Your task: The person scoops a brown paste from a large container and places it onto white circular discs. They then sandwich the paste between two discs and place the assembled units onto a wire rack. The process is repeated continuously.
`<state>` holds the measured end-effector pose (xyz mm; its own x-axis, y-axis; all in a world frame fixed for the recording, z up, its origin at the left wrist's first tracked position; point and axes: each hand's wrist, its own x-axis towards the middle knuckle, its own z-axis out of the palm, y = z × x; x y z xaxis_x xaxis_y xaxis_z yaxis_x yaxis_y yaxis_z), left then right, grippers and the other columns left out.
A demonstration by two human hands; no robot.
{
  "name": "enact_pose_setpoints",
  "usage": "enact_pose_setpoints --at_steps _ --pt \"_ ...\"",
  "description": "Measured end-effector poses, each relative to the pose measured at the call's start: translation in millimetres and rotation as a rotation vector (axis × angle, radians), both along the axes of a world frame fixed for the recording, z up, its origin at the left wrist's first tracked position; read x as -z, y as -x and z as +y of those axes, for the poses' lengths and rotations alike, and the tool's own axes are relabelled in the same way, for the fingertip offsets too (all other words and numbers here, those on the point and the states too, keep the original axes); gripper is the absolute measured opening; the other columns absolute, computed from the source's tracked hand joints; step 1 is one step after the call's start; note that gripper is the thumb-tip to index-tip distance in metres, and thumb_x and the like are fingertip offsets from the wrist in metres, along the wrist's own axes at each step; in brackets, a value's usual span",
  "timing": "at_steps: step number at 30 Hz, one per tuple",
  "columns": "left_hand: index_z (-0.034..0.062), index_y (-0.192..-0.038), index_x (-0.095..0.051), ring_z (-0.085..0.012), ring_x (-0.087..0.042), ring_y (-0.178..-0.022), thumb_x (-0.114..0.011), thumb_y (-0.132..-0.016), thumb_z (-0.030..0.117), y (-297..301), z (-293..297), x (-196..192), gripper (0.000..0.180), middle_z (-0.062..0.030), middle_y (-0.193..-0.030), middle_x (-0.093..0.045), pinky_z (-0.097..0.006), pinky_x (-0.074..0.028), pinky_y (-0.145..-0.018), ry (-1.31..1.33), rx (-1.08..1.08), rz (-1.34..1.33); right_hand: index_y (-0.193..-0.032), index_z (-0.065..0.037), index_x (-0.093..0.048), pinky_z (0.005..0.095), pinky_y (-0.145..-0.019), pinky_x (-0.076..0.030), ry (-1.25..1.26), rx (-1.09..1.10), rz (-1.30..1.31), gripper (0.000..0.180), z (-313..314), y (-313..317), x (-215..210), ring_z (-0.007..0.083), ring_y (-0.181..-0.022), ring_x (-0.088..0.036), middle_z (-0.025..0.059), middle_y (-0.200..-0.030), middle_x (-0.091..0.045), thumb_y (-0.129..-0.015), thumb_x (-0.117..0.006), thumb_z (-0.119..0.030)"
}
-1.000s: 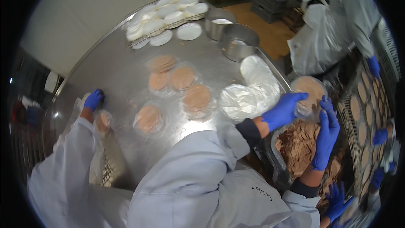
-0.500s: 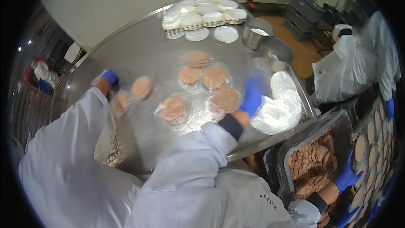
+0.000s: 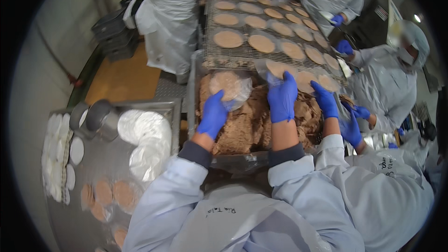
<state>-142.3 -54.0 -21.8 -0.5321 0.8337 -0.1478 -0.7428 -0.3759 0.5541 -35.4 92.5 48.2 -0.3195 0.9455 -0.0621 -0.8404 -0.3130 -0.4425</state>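
Note:
My left hand [image 3: 213, 115] holds a round, pale-brown meat patty [image 3: 225, 85] by its near edge, with clear film around it, above a tub [image 3: 192, 81] of ground meat [image 3: 242, 133]. My right hand [image 3: 283, 98] reaches over the same tub, its fingers closed on the near edge of another patty on film [image 3: 278, 68] beside the wire-mesh belt [image 3: 233, 60]. Its thumb is partly hidden. Just to the right, a co-worker's blue-gloved hand [image 3: 325, 101] touches a further patty [image 3: 305, 81].
Rows of patties on film lie along the belt, with several gloved co-workers around it. On the left, a steel table [image 3: 60, 224] bears stacked patties [image 3: 102, 191], white film rolls [image 3: 151, 144], metal cylinders [image 3: 102, 119] and white discs [image 3: 58, 144]. Grey crates [image 3: 114, 32] stand behind.
My view has swung right, from table to belt. My left hand, blurred over the steel table before, now holds a patty above the meat tub. My right hand remains near the belt's edge.

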Motion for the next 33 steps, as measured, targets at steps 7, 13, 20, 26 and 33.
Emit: enact_pose_setpoints --at_steps 7,13,20,26,33 --pt "-0.0022 -0.125 -0.033 -0.0317 -0.045 -0.112 -0.048 -0.087 0.021 -11.6 -8.6 -27.3 0.047 -0.0179 -0.122 -0.044 -0.042 -0.042 -0.091 -0.126 -0.012 -0.036 -0.126 -0.003 -0.032 0.0419 -0.089 -0.041 -0.026 -0.016 -0.191 0.043 26.3 6.2 -67.8 0.0247 -0.110 -0.045 0.0142 -0.122 -0.041 -0.087 -0.043 -0.017" --pt "0.0000 -0.125 -0.032 -0.0324 -0.042 -0.115 -0.040 -0.090 0.027 16.7 -28.0 -19.5 0.045 -0.0186 -0.125 -0.041 -0.046 -0.038 -0.094 -0.029 -0.049 -0.117 -0.133 -0.004 -0.022 0.0443 -0.097 -0.033 0.037 -0.236 -0.107 0.050 -62.2 -6.1 -49.4 0.0292 -0.121 -0.036 0.0142 -0.133 -0.032 -0.089 -0.038 -0.022" --pt "-0.0001 -0.124 -0.032 -0.0321 -0.042 -0.113 -0.054 -0.085 0.026 22.9 5.2 -78.6 0.052 -0.0177 -0.126 -0.037 -0.047 -0.039 -0.095 -0.317 0.022 -0.123 -0.128 -0.005 -0.029 0.0462 -0.095 -0.036 -0.093 -0.321 -0.046 0.045 -28.1 -13.6 -38.2 0.0321 -0.117 -0.040 0.0155 -0.129 -0.037 -0.089 -0.040 -0.026" --pt "-0.0033 -0.122 -0.037 -0.0273 -0.046 -0.111 -0.052 -0.086 0.019 32.2 41.7 -44.4 0.045 -0.0179 -0.122 -0.043 -0.038 -0.043 -0.092 -0.239 -0.049 -0.022 -0.128 -0.005 -0.029 0.0473 -0.097 -0.033 0.279 -0.283 -0.049 0.054 -32.4 -11.0 -6.5 0.0319 -0.117 -0.040 0.0149 -0.127 -0.039 -0.087 -0.040 -0.039" --pt "-0.0047 -0.122 -0.037 -0.0261 -0.049 -0.108 -0.051 -0.085 0.011 10.0 -18.2 -38.6 0.042 -0.0161 -0.120 -0.047 -0.037 -0.041 -0.093 -0.091 0.003 -0.056 -0.120 -0.004 -0.036 0.0436 -0.091 -0.039 -0.215 -0.489 -0.106 0.053 -34.1 -24.5 -11.7 0.0291 -0.107 -0.048 0.0149 -0.119 -0.045 -0.082 -0.051 -0.038"
